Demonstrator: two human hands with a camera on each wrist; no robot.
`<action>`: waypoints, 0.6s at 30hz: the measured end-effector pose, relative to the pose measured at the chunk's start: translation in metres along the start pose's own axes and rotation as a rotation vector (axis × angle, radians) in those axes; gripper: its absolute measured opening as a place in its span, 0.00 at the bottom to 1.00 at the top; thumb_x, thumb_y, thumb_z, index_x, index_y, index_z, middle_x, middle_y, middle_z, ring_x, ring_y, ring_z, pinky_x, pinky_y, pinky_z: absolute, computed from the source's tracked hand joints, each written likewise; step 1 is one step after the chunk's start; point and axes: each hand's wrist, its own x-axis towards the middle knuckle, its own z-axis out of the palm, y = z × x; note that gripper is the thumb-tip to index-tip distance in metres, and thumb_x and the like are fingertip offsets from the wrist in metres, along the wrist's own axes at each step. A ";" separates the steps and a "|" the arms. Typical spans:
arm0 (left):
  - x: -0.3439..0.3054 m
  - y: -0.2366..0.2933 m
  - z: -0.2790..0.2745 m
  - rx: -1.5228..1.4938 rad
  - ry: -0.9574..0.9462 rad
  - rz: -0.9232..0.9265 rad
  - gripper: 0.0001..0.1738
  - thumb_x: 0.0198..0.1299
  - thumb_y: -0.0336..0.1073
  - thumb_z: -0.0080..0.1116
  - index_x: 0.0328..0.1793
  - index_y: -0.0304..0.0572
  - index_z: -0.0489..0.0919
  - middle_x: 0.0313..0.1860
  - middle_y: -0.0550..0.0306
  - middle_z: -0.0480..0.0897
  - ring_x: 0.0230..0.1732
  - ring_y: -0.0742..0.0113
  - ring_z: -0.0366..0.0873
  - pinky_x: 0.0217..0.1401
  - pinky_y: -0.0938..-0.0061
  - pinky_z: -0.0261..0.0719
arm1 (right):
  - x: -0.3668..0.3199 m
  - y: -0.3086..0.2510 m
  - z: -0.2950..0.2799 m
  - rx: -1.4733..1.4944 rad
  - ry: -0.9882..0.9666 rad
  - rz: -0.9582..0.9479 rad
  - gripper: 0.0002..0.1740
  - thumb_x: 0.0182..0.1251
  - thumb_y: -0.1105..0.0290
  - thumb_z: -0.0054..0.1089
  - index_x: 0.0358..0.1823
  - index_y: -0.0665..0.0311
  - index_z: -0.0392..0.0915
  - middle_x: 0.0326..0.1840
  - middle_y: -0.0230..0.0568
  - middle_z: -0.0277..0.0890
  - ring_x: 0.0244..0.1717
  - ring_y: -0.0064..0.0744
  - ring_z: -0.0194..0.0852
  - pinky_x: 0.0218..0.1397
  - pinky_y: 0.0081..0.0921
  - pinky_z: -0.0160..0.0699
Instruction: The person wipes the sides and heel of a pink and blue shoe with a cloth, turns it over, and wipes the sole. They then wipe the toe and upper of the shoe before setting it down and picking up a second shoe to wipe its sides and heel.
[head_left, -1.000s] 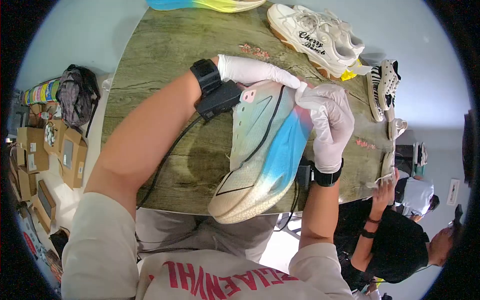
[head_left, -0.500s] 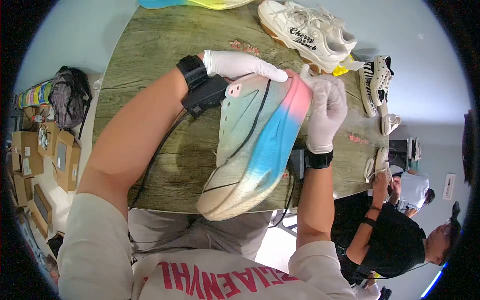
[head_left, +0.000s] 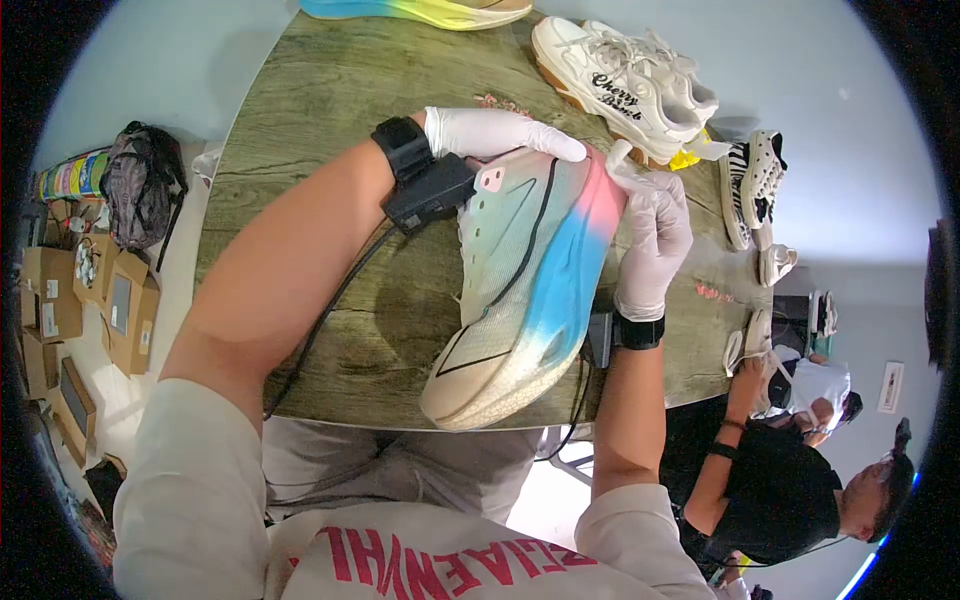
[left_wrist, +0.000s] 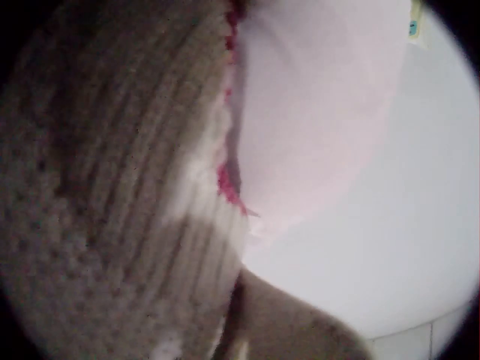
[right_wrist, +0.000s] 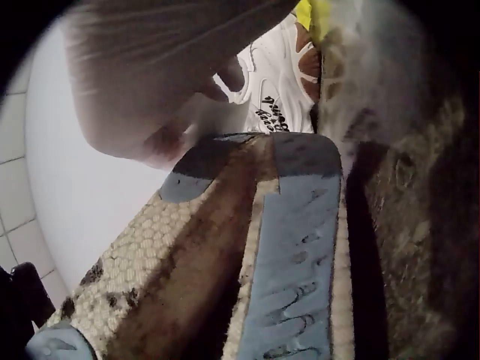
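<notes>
A running shoe (head_left: pixel 520 290), white fading to blue and pink, is held tilted on its side above the wooden table (head_left: pixel 330 110). My gloved left hand (head_left: pixel 500 135) curls over its heel from the far side. My gloved right hand (head_left: pixel 650 235) pinches a small white wipe (head_left: pixel 620 155) against the pink edge of the sole by the heel. The right wrist view looks along the shoe's underside with its blue tread (right_wrist: pixel 292 247). In the left wrist view there is only a blurred close-up of knit fabric (left_wrist: pixel 112 187) and a pink part.
A pair of white lettered sneakers (head_left: pixel 625 85) stands at the table's far side, a zebra-patterned shoe (head_left: pixel 750 185) and small pale shoes (head_left: pixel 775 262) to the right, another bright shoe (head_left: pixel 420 10) at the top. A second person (head_left: pixel 790 480) sits at right. Boxes (head_left: pixel 60 310) and a bag (head_left: pixel 140 185) lie on the floor at left.
The shoe has turned so its pink sole edge faces up. My right hand has slid from the shoe's side to that edge near the heel, the wipe still in its fingers.
</notes>
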 end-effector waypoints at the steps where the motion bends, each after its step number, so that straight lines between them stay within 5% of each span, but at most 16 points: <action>1: 0.004 -0.002 -0.004 0.059 0.036 0.015 0.25 0.71 0.53 0.61 0.60 0.41 0.84 0.47 0.64 0.88 0.36 0.81 0.83 0.37 0.84 0.82 | 0.000 0.000 0.000 0.018 -0.007 0.028 0.11 0.74 0.68 0.61 0.43 0.70 0.86 0.44 0.38 0.77 0.48 0.32 0.71 0.56 0.28 0.69; 5: 0.002 -0.003 0.002 -0.013 0.144 0.086 0.22 0.69 0.55 0.62 0.56 0.47 0.86 0.33 0.70 0.86 0.24 0.85 0.77 0.21 0.85 0.72 | -0.001 0.007 0.002 0.112 0.008 0.111 0.10 0.74 0.70 0.60 0.44 0.71 0.85 0.45 0.37 0.77 0.49 0.31 0.71 0.57 0.28 0.69; 11: -0.011 0.007 0.008 0.045 0.256 0.102 0.24 0.65 0.60 0.65 0.56 0.54 0.87 0.21 0.78 0.77 0.13 0.90 0.63 0.13 0.87 0.55 | 0.001 0.007 0.002 0.141 -0.014 0.096 0.10 0.75 0.70 0.60 0.44 0.70 0.85 0.44 0.35 0.76 0.47 0.28 0.71 0.54 0.24 0.68; 18: 0.003 0.000 0.002 -0.048 0.226 0.124 0.22 0.67 0.56 0.64 0.55 0.50 0.86 0.34 0.70 0.87 0.22 0.87 0.76 0.18 0.88 0.67 | 0.003 -0.008 0.000 0.228 -0.064 0.150 0.13 0.73 0.68 0.60 0.39 0.71 0.86 0.38 0.32 0.75 0.39 0.26 0.69 0.46 0.23 0.66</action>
